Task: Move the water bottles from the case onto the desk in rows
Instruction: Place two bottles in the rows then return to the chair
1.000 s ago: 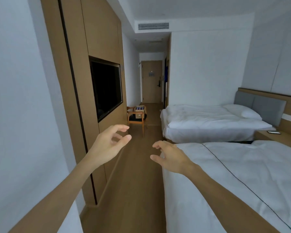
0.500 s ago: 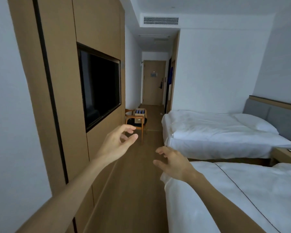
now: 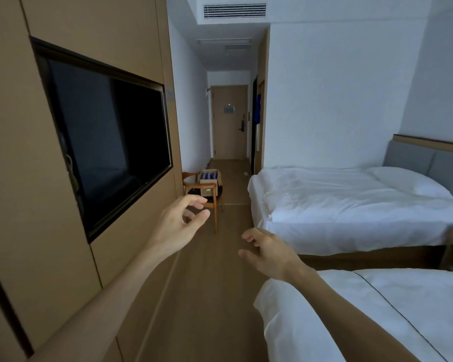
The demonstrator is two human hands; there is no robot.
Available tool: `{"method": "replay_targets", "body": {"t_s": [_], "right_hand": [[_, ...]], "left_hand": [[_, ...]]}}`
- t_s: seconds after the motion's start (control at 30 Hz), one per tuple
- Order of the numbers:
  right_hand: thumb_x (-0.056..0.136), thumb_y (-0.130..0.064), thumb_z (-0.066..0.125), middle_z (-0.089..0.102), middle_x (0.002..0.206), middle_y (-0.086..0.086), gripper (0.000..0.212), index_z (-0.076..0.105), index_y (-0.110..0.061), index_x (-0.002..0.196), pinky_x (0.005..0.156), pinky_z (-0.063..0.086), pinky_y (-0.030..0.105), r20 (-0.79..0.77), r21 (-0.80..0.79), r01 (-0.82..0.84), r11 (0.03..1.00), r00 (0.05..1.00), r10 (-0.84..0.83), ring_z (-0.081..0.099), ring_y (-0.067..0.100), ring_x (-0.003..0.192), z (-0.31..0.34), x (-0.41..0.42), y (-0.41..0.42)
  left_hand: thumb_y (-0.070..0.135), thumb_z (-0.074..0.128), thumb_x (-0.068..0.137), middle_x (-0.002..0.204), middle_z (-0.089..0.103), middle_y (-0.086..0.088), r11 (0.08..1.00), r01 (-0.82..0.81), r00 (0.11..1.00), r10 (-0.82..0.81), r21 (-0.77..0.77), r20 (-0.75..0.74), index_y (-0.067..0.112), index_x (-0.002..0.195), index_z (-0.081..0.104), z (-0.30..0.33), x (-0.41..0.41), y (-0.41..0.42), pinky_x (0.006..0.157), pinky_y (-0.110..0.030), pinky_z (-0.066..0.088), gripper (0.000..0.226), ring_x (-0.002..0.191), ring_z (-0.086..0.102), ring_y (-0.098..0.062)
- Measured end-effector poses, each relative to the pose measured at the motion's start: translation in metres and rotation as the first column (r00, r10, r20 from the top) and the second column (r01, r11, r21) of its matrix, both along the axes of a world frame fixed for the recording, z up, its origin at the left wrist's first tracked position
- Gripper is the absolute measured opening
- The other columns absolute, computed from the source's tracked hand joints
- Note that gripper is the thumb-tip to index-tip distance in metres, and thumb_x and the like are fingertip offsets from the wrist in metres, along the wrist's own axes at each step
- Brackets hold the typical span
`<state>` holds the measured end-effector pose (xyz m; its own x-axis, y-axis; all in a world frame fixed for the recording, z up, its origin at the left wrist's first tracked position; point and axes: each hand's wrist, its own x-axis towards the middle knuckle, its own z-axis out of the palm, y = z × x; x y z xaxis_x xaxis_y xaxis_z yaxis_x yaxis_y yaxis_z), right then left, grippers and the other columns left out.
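Water bottles [image 3: 209, 175]: blue-topped, packed upright in an open cardboard case [image 3: 211, 180], which is sitting on the seat of a wooden chair [image 3: 204, 194] far down the room, well apart from both hands. No desk is showing in the head view.

Wall panelling [image 3: 131, 35]: running along the left side with a dark television [image 3: 107, 137] set into it, forming one hard edge of the walkway.

Beds: near bed [image 3: 377, 309] and far bed [image 3: 351, 202], both in white linen, closing in the right side; the near corner is jutting toward the path.

Floor [image 3: 215, 296]: wood strip between panelling and beds, offering a narrow lane leading to the chair, which is standing against the left wall.

Left hand [image 3: 179, 222]: raised ahead, fingers loosely curled, holding nothing, probably readying for the reach.

Right hand [image 3: 268, 250]: lower, just above the near bed's corner, fingers relaxed and spread, carrying nothing.
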<state>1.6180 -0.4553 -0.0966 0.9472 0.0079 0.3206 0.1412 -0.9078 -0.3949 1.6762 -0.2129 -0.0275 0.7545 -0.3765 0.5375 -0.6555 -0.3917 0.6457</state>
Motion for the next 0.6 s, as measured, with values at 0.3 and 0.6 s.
{"method": "replay_targets", "body": {"t_s": [0.3,0.6], "right_hand": [[0.091,-0.056,0.053,0.049,0.113,-0.02,0.04,0.048,-0.036,0.125,0.079,0.04,0.02,0.011,0.036,-0.079,0.996,0.997,0.078,0.049,-0.001,0.097,0.02,0.181,-0.096],[0.092,-0.054,0.054,0.047,0.11,-0.021,0.037,0.049,-0.035,0.124,0.087,0.047,0.03,-0.028,0.013,-0.098,0.995,0.995,0.098,0.049,0.0,0.099,0.005,0.334,-0.151]], "left_hand": [[0.039,0.059,0.093,0.11,0.058,0.017,0.999,-0.028,1.0,0.028,0.017,0.009,0.039,0.115,0.057,0.019,0.161,-0.091,0.067,0.002,0.039,0.023,0.096,0.054,0.009],[0.04,0.059,0.093,0.109,0.057,0.02,0.998,-0.066,0.997,0.066,0.006,-0.029,0.044,0.117,0.053,0.0,0.318,-0.142,0.069,0.003,0.039,0.025,0.096,0.053,0.011]]}}
